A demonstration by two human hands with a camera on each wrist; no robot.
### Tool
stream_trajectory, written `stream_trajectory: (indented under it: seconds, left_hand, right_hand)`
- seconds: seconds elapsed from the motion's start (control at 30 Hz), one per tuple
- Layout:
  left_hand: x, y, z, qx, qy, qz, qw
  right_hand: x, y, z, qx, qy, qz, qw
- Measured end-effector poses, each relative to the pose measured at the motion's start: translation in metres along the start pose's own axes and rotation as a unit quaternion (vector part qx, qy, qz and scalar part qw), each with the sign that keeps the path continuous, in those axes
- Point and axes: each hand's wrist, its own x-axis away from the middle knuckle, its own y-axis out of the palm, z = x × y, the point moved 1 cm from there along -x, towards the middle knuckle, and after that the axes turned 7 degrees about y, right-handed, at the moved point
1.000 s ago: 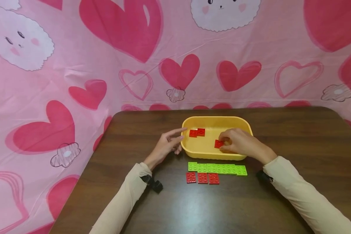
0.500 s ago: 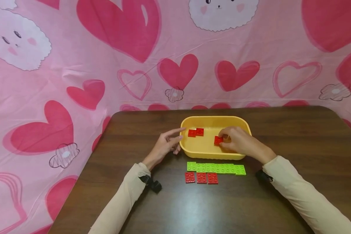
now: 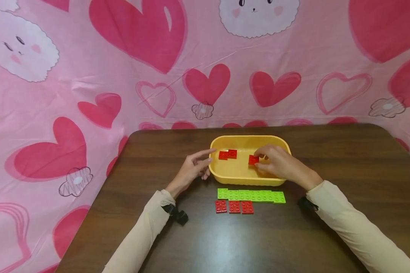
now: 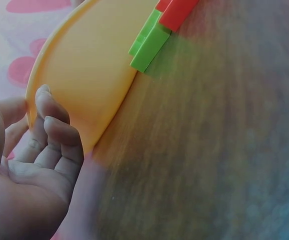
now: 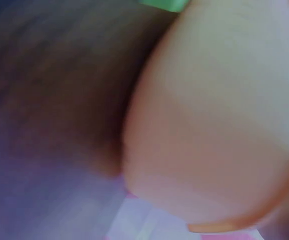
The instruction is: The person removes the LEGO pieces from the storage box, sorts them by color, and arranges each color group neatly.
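A yellow plastic basin (image 3: 249, 181) stands on the table. At its left end my left hand (image 3: 190, 170) holds the rim with fingertips; in the left wrist view the fingers of the left hand (image 4: 39, 155) lie bent against the wall. My right hand (image 3: 280, 163) reaches inside over the right end. It pinches a red building block (image 3: 253, 160) between thumb and fingers; whether the block touches the floor of the basin, I cannot tell. Two more red blocks (image 3: 227, 154) lie together inside at the left. The right wrist view is blurred and hides the fingertips.
In front of the basin runs a row of several light green blocks (image 3: 251, 195). Three separate red blocks (image 3: 234, 207) line up before the row. The dark wooden table (image 3: 205, 242) reaches back to a pink heart-patterned cloth (image 3: 177, 94).
My right hand has shifted the pinched red block away from the front of the basin, toward its middle. The left hand stays at the rim. The head view drifts slightly.
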Motion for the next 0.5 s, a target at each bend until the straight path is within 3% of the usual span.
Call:
stream_trajectory:
  seconds: [0.2, 0.5]
  left_hand:
    - [0.001, 0.0, 0.001, -0.001, -0.002, 0.0, 1.0]
    - [0.001, 0.001, 0.003, -0.001, -0.006, 0.002, 1.0]
  right_hand:
    - [0.006, -0.012, -0.012, 0.015, -0.019, 0.019, 0.9995]
    - [0.021, -0.019, -0.025, 0.021, 0.003, -0.001, 0.9998]
